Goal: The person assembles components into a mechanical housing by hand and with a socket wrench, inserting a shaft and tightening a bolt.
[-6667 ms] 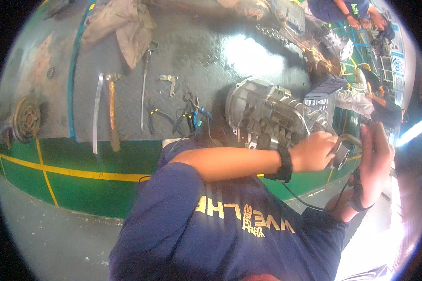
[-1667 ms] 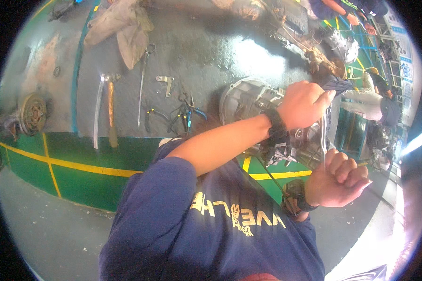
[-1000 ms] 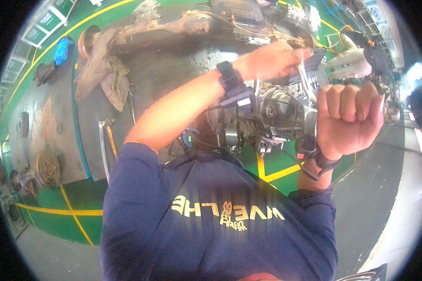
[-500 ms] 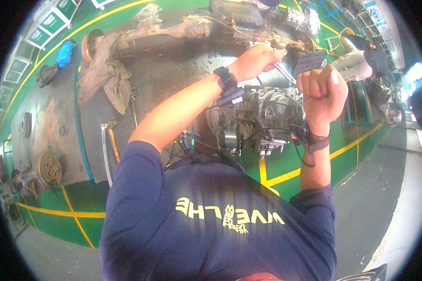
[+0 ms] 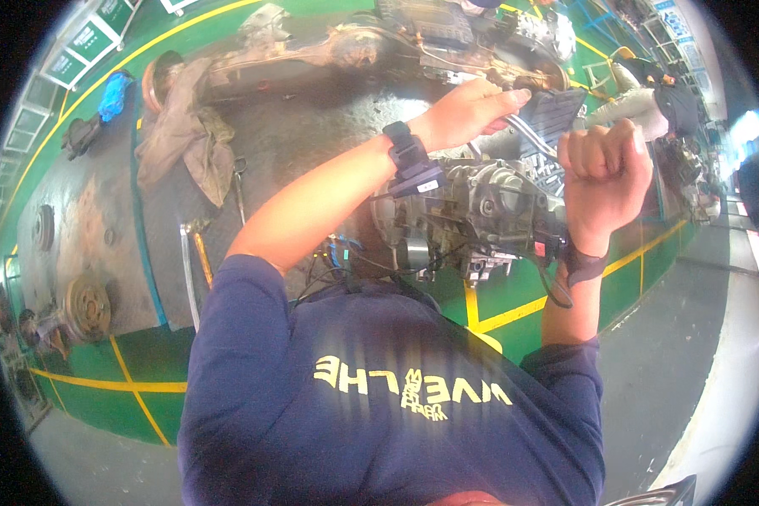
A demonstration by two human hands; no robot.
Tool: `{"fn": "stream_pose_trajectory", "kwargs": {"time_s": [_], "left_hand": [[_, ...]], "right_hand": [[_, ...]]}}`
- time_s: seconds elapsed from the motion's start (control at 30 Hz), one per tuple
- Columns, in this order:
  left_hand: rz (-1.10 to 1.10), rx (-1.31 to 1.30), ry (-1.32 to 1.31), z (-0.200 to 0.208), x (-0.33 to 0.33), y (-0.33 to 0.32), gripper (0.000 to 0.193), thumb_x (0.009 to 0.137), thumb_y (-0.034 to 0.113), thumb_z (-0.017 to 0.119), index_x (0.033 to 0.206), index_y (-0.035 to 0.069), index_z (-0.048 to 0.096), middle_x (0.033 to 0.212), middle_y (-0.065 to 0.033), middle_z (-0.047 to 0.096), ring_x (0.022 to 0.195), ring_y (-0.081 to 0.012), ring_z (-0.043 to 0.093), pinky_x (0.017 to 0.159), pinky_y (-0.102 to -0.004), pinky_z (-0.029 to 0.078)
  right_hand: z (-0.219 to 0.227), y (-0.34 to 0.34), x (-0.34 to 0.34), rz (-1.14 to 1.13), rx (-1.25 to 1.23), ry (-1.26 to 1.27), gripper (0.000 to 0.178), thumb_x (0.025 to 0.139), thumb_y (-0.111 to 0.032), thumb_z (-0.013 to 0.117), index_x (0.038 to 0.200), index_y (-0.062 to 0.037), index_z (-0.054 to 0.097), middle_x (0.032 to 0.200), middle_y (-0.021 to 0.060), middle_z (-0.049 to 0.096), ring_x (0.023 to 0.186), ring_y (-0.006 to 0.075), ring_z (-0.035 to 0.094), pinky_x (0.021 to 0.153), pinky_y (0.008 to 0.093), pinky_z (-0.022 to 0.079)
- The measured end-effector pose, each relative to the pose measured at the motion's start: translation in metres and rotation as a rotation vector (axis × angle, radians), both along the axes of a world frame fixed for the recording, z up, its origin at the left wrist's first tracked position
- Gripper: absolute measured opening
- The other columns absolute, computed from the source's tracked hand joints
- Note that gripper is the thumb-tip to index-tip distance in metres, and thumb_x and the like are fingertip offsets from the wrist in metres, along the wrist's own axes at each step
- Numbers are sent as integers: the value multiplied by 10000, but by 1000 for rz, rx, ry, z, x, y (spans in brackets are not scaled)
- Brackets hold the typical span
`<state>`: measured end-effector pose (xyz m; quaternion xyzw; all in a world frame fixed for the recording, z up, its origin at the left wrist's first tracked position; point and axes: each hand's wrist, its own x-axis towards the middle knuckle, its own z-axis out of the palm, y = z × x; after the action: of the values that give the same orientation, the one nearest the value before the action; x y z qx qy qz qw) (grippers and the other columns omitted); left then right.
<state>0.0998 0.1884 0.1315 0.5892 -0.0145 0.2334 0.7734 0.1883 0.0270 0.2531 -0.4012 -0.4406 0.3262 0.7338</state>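
At upper right of the frame, the left hand (image 5: pixel 468 110) pinches a dark ribbed plate (image 5: pixel 552 114) above the grey engine assembly (image 5: pixel 472 211), while the right hand (image 5: pixel 603 173) is clenched around a metal bar (image 5: pixel 531 135).

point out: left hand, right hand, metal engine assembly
left hand (image 5: pixel 468 114), head view, back of the hand
right hand (image 5: pixel 605 169), head view, knuckles of the closed fist
metal engine assembly (image 5: pixel 481 211), head view, grey housing between the forearms

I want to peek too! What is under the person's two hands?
A grey metal engine part sits under the left hand and the right fist. A dark ribbed piece and shiny metal rod show between them. The part's underside is covered by the blue shirt.
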Motion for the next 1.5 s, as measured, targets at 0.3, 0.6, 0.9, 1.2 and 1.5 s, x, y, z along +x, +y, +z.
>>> {"fn": "stream_pose_trajectory", "kwargs": {"time_s": [0.3, 0.6, 0.9, 1.2, 1.5], "left_hand": [[-85, 86, 95, -6, -11, 6, 461, 1099, 448, 540, 834, 91, 658, 691, 67, 492, 640, -39, 423, 572, -239, 330], [-401, 272, 39, 3, -28, -6, 407, 1072, 375, 624, 1176, -7, 717, 944, -42, 705, 889, -132, 639, 838, -308, 524], [-297, 685, 210, 32, -45, 2, 398, 1050, 344, 641, 1251, 7, 711, 1052, -101, 768, 981, -184, 703, 900, -358, 546], [150, 669, 15, 16, 13, 5, 276, 1002, 215, 679, 1253, 110, 724, 1115, -192, 752, 1077, -340, 725, 953, -430, 548], [-29, 474, 22, -4, -22, -57, 242, 1009, 186, 701, 1174, 11, 721, 1074, -108, 755, 1025, -171, 699, 868, -352, 569]], "right_hand": [[-3, -7, 25, 141, -59, -61, 480, 1130, -383, 359, 716, -143, 313, 588, -26, 239, 547, 143, 225, 581, 345, 267], [17, 10, 46, -40, -321, -393, 452, 1124, -362, 374, 766, -92, 434, 653, 43, 439, 662, 203, 456, 735, 363, 439], [50, -29, 23, -81, -620, -539, 388, 1102, -305, 522, 863, -14, 618, 833, 104, 689, 886, 159, 654, 814, 294, 496], [46, 0, -26, -94, -519, -827, 343, 1060, -269, 640, 969, 53, 714, 831, 89, 724, 822, 125, 664, 774, 291, 517], [37, 18, -7, -152, -480, -970, 357, 1025, -317, 686, 933, 24, 734, 719, 102, 694, 663, 144, 627, 663, 330, 505]]}}
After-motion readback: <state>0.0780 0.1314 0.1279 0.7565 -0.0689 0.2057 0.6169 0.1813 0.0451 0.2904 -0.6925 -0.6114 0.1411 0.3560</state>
